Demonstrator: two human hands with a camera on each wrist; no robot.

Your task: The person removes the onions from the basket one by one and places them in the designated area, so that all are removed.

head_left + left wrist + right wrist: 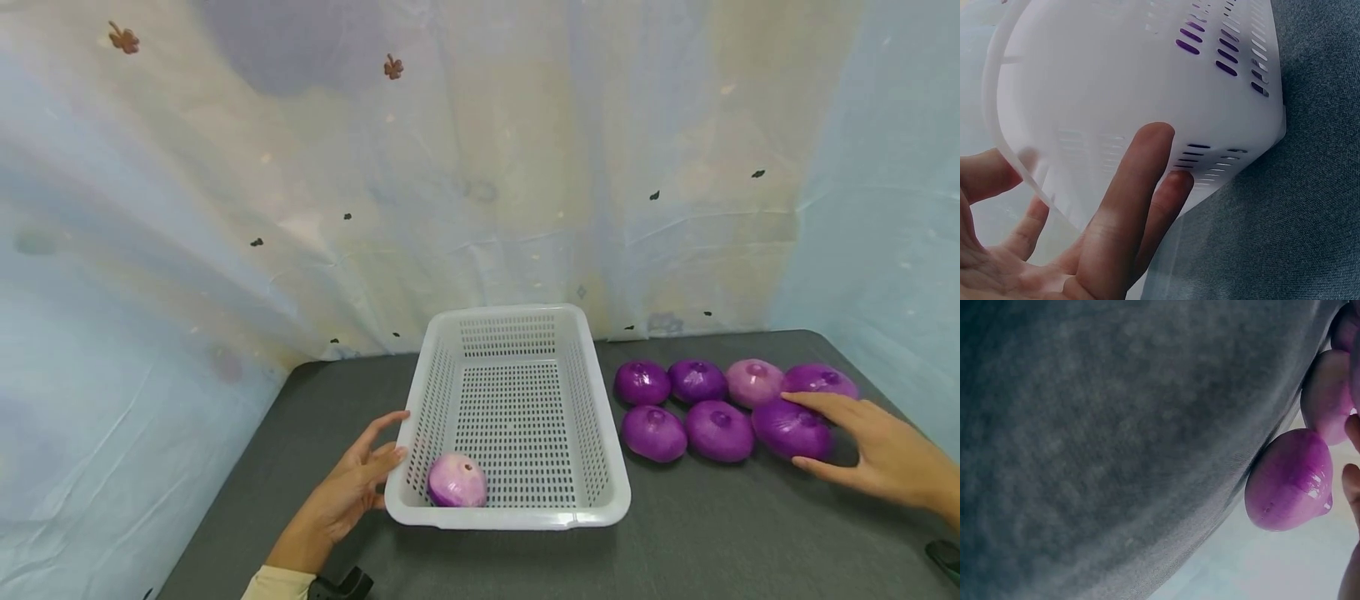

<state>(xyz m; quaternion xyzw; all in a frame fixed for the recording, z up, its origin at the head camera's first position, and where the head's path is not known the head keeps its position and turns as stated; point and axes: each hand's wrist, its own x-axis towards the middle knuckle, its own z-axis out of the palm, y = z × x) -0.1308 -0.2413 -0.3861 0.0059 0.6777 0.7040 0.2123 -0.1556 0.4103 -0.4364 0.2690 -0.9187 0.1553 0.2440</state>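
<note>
A white perforated plastic basket [510, 518] stands on the grey table, with one pale purple-and-white onion [457, 481] in its near left corner. My left hand [348, 483] holds the basket's left side; in the left wrist view, fingers [1125, 194] lie against the outer wall while another reaches past the rim. To the right, my right hand [877, 442] grips a glossy purple onion [791, 429] at the right end of the near row, fingers on its far side and thumb on its near side. In the right wrist view only fingertips show at the right edge.
Beside the gripped onion sit two more purple onions, one in the middle [720, 431] and one nearest the basket [654, 433]. Behind them runs a back row of several onions, including a paler pink one [753, 382]. A patterned curtain [510, 208] hangs along the table's far edge.
</note>
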